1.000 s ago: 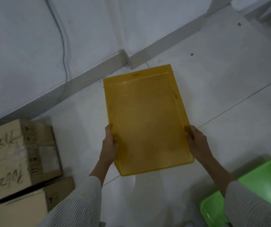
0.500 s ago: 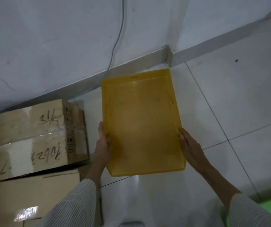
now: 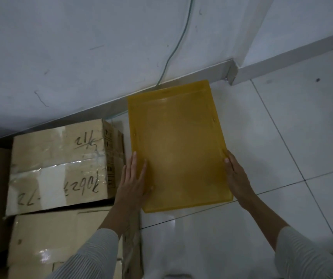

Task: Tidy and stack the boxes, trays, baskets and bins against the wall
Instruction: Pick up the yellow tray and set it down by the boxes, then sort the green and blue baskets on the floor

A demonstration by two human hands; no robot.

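A yellow plastic tray (image 3: 178,141) lies lengthwise on the white tiled floor, its far end against the grey skirting of the wall. My left hand (image 3: 133,180) rests on the tray's left edge with fingers stretched out flat along it. My right hand (image 3: 235,176) grips the tray's right edge near its front corner. A taped cardboard box (image 3: 60,162) with handwritten marks stands just left of the tray, close to my left hand.
More cardboard boxes (image 3: 56,238) sit in front of and left of the taped one. A thin cable (image 3: 173,51) runs down the wall to the skirting. A wall corner (image 3: 232,73) juts out right of the tray. Tiled floor (image 3: 282,137) stretches to the right.
The tray has moved left and down toward the wall beside the cardboard boxes. My left hand's fingers have flattened on its edge. The green bin has slid out of view.
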